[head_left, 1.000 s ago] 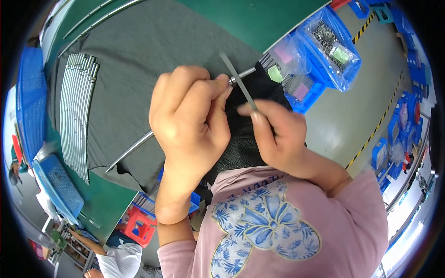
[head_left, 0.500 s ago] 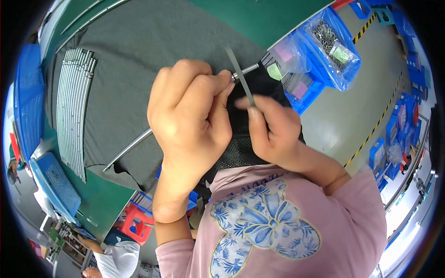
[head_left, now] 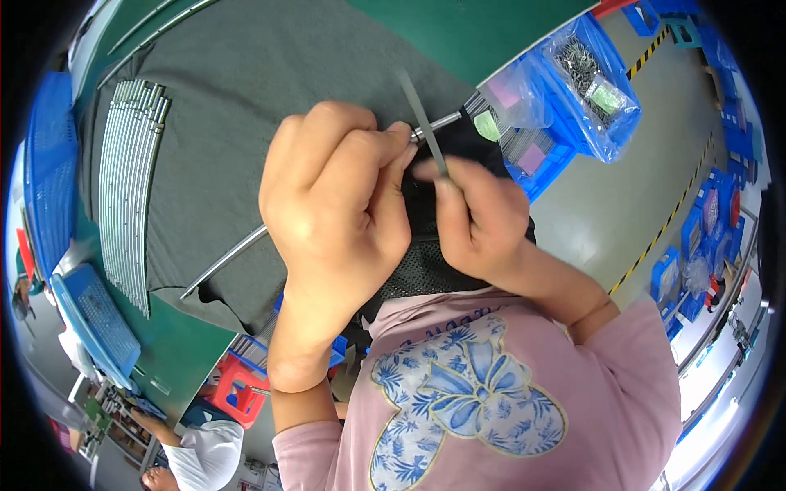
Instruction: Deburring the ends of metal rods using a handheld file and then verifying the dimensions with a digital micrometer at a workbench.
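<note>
My left hand [head_left: 336, 188] is closed around a slim metal rod [head_left: 221, 262]. The rod runs from the lower left, passes behind the fist, and its stepped tip sticks out at the upper right. Pinched between thumb and fingers of my right hand [head_left: 483, 217] is a thin flat grey strip [head_left: 426, 123], shaped like a small file. The strip lies across the rod near its tip, just beyond my left fingertips. Whether it presses on the rod is hard to tell. The strip and right fingertips are slightly blurred.
A dark grey cloth [head_left: 217, 155] covers the green table [head_left: 467, 29]. Many similar metal rods [head_left: 131, 196] lie side by side on its left. Blue bins [head_left: 606, 139] with small metal parts stand at the right. Blue baskets [head_left: 98, 323] line the left edge. Another person [head_left: 205, 458] is at lower left.
My right hand and the flat strip have shifted slightly up and away from me across the rod. My left hand keeps its hold on the rod, almost unmoved.
</note>
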`<state>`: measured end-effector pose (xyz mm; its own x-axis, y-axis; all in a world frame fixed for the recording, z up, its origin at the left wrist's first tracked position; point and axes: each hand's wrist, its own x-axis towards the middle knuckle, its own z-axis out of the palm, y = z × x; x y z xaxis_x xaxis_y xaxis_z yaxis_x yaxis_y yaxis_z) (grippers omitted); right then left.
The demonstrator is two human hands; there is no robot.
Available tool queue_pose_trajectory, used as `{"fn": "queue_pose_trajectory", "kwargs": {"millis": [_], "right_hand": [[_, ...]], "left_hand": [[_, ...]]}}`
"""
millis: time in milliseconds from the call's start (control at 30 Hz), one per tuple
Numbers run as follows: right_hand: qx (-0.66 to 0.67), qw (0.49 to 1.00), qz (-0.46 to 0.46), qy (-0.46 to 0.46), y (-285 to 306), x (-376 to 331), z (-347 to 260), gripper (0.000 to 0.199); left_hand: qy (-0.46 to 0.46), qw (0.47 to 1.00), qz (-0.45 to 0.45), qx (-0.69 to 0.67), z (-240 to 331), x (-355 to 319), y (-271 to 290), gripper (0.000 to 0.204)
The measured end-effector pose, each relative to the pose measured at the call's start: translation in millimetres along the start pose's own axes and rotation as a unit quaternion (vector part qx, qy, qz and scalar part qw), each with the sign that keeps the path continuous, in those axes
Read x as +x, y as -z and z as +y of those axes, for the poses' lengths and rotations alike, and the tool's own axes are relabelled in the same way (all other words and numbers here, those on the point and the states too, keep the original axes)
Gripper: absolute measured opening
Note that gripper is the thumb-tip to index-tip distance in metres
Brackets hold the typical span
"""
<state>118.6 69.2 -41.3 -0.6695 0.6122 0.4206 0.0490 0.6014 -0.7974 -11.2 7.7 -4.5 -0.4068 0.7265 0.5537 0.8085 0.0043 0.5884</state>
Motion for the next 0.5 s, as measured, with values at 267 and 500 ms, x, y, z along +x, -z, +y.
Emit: {"fn": "queue_pose_trajectory", "kwargs": {"millis": [267, 500], "right_hand": [[0.027, 0.997, -0.039, -0.060, 11.0, 8.1, -9.3, 0.012], [0.014, 0.983, -0.104, -0.154, 26.2, 5.4, -22.6, 0.009]], "left_hand": [[0.004, 1.000, 0.001, 0.001, 0.9, -2.1, -1.0, 0.015], [0.004, 1.000, 0.009, 0.002, 0.5, -1.4, -2.8, 0.015]]}}
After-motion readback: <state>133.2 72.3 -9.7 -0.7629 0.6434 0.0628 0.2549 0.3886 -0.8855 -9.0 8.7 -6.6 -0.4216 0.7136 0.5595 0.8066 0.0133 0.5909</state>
